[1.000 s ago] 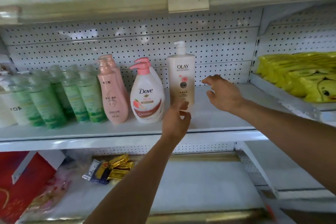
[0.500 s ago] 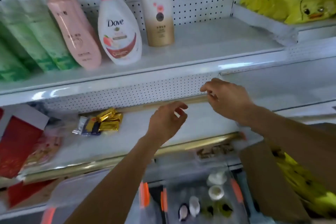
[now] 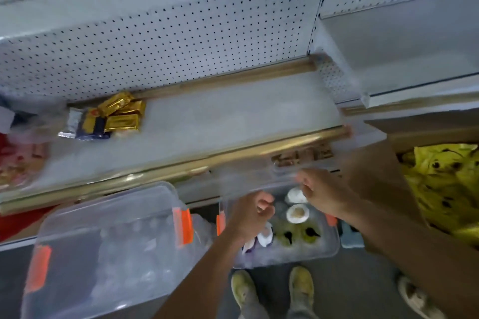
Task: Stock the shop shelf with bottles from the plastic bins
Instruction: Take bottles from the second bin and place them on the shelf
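Both hands hang over the open bin and hold nothing: my left hand (image 3: 255, 211) has its fingers loosely curled on air, and my right hand (image 3: 320, 193) hovers just above it, fingers bent but empty, as far as the blur lets me judge. Beneath them stand the bottles (image 3: 297, 213), seen from above as white caps and dark pump heads, packed upright in the clear plastic bin (image 3: 325, 250) on the floor. None is in my grip yet.

A second ago these hands were up at the shelf beside the body-wash bottles; since then my gaze and both arms have dropped to the bins. I take that to mean one placement is finished and the next pick is beginning.

Left of the open bin sits a lidded bin (image 3: 103, 235) with orange clasps, its contents only a pale blur. Above, the lower shelf (image 3: 233, 119) with its brass-coloured front rail carries gold foil packets (image 3: 121, 115) toward its left end. To my right is a cardboard box (image 3: 388, 163) of yellow packs. My shoes (image 3: 272, 290) stand on the grey floor just before the bin.
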Demonstrator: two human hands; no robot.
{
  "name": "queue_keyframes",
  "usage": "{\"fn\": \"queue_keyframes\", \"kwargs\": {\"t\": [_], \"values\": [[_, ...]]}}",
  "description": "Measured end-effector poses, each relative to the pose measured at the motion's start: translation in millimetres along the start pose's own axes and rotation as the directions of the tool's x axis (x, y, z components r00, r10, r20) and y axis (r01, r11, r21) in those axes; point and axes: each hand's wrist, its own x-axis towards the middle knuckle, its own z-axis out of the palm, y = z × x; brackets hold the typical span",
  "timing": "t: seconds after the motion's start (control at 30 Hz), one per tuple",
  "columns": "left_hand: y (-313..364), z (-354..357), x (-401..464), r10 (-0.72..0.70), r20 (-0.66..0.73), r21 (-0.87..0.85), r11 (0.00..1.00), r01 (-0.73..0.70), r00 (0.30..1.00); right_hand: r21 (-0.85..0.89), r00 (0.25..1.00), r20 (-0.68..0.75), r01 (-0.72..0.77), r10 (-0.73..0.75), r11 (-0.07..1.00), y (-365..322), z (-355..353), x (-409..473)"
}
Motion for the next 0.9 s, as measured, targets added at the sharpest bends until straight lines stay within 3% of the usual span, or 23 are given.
{"fn": "queue_keyframes", "kwargs": {"t": [0.2,0.33,0.5,0.6,0.77,0.9], "values": [[-54.0,60.2,44.9,-0.128,0.055,-0.003,0.992,0.128,0.99,0.154,0.947,0.156,-0.305,0.282,0.94,66.2,103.2,25.8],[-84.3,97.4,82.4,-0.165,0.13,0.042,0.986,0.161,0.978,0.358,0.872,0.2,-0.489,0.447,0.796,101.0,158.2,43.4],[-103.6,138.0,137.1,-0.19,0.163,0.043,0.982,0.186,0.968,0.506,0.771,0.157,-0.6,0.618,0.62,122.7,192.3,85.3],[-113.2,156.6,164.5,-0.178,0.166,0.065,0.983,0.169,0.97,0.59,0.746,0.165,-0.599,0.645,0.541,125.8,202.1,109.4],[-115.5,171.1,196.9,-0.147,0.212,0.054,0.989,0.138,0.966,0.627,0.754,0.075,-0.544,0.652,0.557,128.8,214.1,126.4],[-119.3,177.3,201.8,-0.179,0.239,0.012,0.983,0.181,0.954,0.454,0.722,0.056,-0.634,0.69,0.626,128.2,210.1,129.9]]}}
